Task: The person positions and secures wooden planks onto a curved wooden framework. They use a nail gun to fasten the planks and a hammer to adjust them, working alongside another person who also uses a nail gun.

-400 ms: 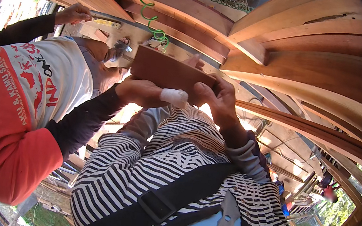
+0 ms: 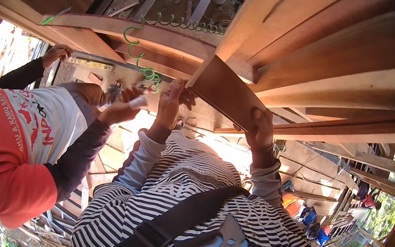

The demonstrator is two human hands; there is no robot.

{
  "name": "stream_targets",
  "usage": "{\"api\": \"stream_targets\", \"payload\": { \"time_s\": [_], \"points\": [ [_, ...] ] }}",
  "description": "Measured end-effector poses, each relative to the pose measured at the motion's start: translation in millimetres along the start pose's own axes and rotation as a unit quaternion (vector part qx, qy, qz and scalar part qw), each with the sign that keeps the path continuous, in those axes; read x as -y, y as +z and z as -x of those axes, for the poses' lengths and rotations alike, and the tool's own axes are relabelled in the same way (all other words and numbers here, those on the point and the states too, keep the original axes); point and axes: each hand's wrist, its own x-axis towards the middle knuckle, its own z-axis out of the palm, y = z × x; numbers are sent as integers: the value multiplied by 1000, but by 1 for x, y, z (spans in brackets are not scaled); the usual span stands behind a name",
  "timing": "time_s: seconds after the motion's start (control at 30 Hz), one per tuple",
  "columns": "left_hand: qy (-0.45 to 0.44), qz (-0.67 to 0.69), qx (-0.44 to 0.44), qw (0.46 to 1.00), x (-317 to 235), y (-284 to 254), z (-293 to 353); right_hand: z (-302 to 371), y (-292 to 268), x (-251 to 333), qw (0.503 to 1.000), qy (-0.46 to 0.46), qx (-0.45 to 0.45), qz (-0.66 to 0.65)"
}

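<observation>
A dark brown wooden board (image 2: 224,94) is raised at a slant against the timber beams (image 2: 318,54) overhead. My left hand (image 2: 170,100) grips its left lower edge, fingers curled over it. My right hand (image 2: 261,128) holds its right lower corner. Both of my striped sleeves reach up from below. Just left of my left hand, a co-worker's hand (image 2: 120,108) holds a small white object. The co-worker's other hand (image 2: 55,54) rests on a long level tool (image 2: 95,64) pressed against a beam.
A co-worker in a red and white shirt (image 2: 12,148) stands close at the left. A green coiled cord (image 2: 138,57) hangs from the beams above the level. More timber framing and railings (image 2: 350,185) fill the right side, with greenery beyond.
The board has shifted to the right and tilted up against the beams. My right hand moved right along it, and my left hand now shows on its left edge.
</observation>
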Motion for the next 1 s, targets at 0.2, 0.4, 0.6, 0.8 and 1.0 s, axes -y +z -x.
{"api": "stream_targets", "payload": {
  "time_s": [0.2, 0.4, 0.6, 0.8, 1.0],
  "points": [
    [3, 7, 82, 997, -60, 71, 12, 20, 6, 16, 993, -34, -35, -106],
    [-68, -85, 157, 982, -51, 69, 15, 25, -38, -10, 999, -14, 9, -27],
    [-48, -26, 112, 992, -13, 53, 20, 17, -39, -9, 998, -64, 20, 20],
    [36, 5, 109, 993, -10, 38, 18, 0, -27, 18, 985, -105, 79, 115],
    [82, -29, 97, 991, -15, 46, 30, 0, -35, 8, 968, -162, 106, 158]
  ]
}}
